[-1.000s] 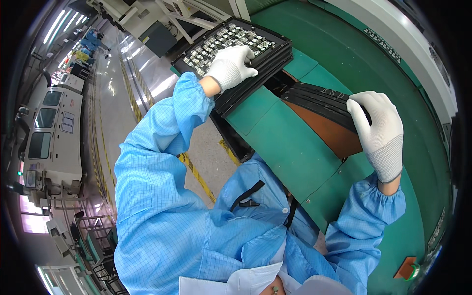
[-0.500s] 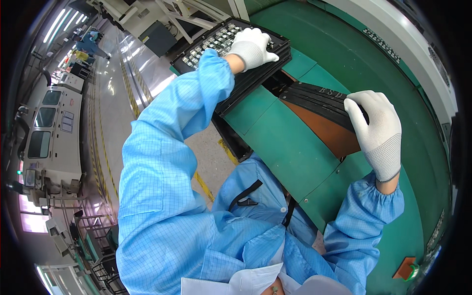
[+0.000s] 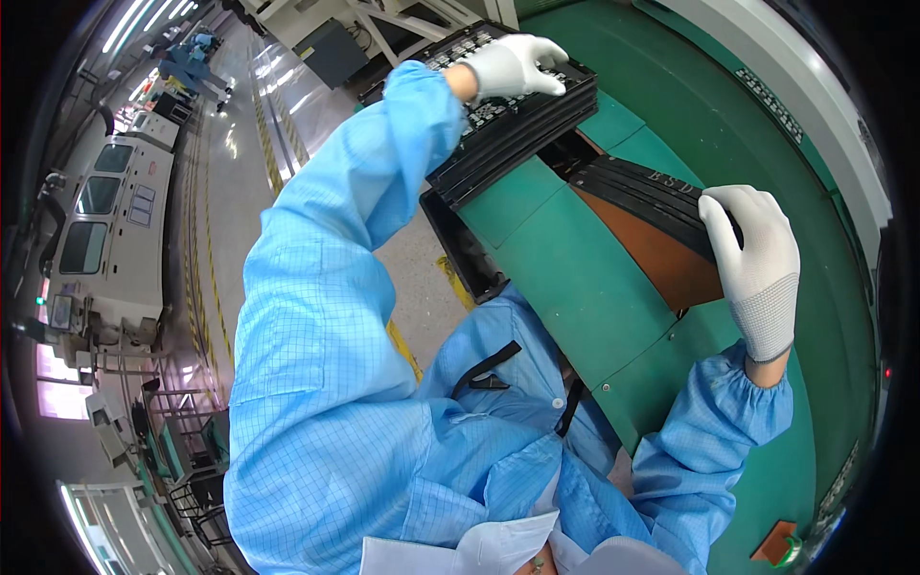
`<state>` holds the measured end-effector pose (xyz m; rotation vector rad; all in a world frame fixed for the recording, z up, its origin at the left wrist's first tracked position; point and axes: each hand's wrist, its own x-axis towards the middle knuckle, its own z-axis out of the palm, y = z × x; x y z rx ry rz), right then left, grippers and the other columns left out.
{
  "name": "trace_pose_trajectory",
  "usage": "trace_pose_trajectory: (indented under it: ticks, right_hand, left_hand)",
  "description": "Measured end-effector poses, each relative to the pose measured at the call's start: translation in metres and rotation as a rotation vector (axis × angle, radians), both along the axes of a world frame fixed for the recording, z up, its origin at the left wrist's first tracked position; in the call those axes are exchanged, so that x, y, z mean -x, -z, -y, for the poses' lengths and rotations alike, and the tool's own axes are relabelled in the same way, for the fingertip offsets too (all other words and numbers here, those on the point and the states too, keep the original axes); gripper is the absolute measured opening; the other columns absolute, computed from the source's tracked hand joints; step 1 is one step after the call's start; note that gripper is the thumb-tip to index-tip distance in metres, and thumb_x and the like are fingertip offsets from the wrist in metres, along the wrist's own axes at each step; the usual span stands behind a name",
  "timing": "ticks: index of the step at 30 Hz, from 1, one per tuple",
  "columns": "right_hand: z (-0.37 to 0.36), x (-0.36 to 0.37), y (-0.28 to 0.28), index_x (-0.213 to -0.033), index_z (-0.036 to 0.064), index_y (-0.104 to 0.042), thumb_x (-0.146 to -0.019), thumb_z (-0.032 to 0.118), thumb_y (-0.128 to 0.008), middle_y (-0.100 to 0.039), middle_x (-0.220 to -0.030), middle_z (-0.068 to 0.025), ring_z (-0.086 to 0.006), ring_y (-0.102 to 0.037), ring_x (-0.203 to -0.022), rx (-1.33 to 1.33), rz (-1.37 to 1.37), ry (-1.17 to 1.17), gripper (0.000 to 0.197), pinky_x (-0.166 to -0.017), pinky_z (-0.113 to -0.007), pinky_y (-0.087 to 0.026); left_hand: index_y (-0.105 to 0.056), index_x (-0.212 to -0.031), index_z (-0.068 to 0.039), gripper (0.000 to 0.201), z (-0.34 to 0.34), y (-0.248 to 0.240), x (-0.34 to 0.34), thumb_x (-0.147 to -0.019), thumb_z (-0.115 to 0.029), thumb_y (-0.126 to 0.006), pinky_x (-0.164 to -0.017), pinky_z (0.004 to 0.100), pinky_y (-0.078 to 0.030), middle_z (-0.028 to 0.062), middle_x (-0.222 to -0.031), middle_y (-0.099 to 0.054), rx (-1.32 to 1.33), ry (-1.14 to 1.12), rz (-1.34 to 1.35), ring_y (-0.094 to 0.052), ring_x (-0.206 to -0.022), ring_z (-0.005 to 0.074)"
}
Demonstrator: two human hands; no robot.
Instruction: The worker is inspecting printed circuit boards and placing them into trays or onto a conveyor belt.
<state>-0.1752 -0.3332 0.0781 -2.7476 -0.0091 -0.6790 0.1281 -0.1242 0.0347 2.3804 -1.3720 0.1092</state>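
Observation:
My left hand (image 3: 517, 69), in a white glove, is over the far right part of a stack of black trays (image 3: 513, 144). Its fingers and thumb are apart, with nothing visible between them. Rows of small silvery parts (image 3: 476, 43) fill the top tray, partly hidden by my hand and sleeve. My right hand (image 3: 759, 244), also gloved, is closed on the right end of a second, tilted black tray stack (image 3: 647, 198). My right thumb lies on the near side and the fingers go over the far side, where their tips are hidden.
A green work surface (image 3: 565, 278) runs beneath both stacks, with a brown panel (image 3: 661, 264) under the tilted one. A pale machine frame (image 3: 757, 53) curves along the right. A black bin (image 3: 465, 249) stands below the left stack. White machines (image 3: 110, 211) line the aisle at left; people (image 3: 192, 72) stand far off.
The whole view has shifted a little. My left hand has turned, its fingers now pointing more to the right and spread apart. My right hand keeps its hold on the tilted trays.

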Motion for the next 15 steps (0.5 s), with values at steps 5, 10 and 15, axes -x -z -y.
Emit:
trace_pose_trajectory:
  ticks: [5,10,15]
  right_hand:
    - [0.000,-0.001,0.003,-0.087,0.0014,-0.066,-0.087,0.022,-0.057,-0.062,-0.083,-0.0119,-0.0274,-0.058,-0.081,-0.009,0.027,0.003,0.022,-0.076,-0.035,-0.046]
    - [-0.001,0.001,0.002,-0.089,0.0013,-0.066,-0.088,0.021,-0.057,-0.062,-0.083,-0.0122,-0.0265,-0.059,-0.081,-0.023,0.013,0.023,0.022,-0.076,-0.034,-0.046]
    - [0.000,0.001,0.001,-0.093,-0.0012,-0.064,-0.091,0.017,-0.052,-0.062,-0.088,-0.0133,-0.0262,-0.059,-0.084,-0.009,-0.035,0.028,0.022,-0.077,-0.033,-0.046]
  left_hand:
    - [-0.066,-0.109,-0.001,0.038,-0.069,-0.037,0.032,-0.087,-0.032,-0.061,-0.079,0.0305,-0.051,0.0104,-0.090,-0.069,0.131,-0.065,0.009,-0.066,-0.082,0.0198]
    - [-0.068,-0.100,-0.001,0.025,-0.143,-0.027,0.058,-0.085,-0.020,-0.065,-0.076,0.0271,-0.050,0.0075,-0.086,-0.068,0.019,-0.281,-0.062,-0.064,-0.081,0.0133]
    - [-0.068,-0.095,-0.002,0.019,-0.175,-0.003,0.059,-0.082,-0.016,-0.066,-0.078,0.0294,-0.050,0.0083,-0.087,-0.067,0.040,-0.286,-0.045,-0.064,-0.085,0.0166]
